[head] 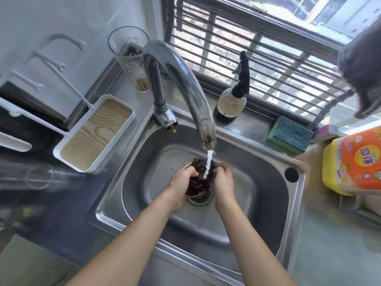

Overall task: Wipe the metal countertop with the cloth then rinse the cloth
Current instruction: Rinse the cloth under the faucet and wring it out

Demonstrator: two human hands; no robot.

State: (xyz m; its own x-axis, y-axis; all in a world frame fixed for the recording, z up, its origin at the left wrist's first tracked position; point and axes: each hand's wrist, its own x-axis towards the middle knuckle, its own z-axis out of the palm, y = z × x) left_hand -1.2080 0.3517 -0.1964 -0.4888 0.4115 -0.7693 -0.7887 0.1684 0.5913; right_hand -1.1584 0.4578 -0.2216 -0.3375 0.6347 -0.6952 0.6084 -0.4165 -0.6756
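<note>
A dark brown, crumpled cloth is bunched between both hands over the drain of the steel sink. My left hand grips its left side and my right hand grips its right side. Water runs from the curved chrome tap straight onto the cloth. The metal countertop lies to the left of the sink.
A white tray with a wood-grain base and a tall glass stand at the left rear. A dark spray bottle and a green-blue sponge sit on the window ledge. A yellow-orange detergent bottle is at the right.
</note>
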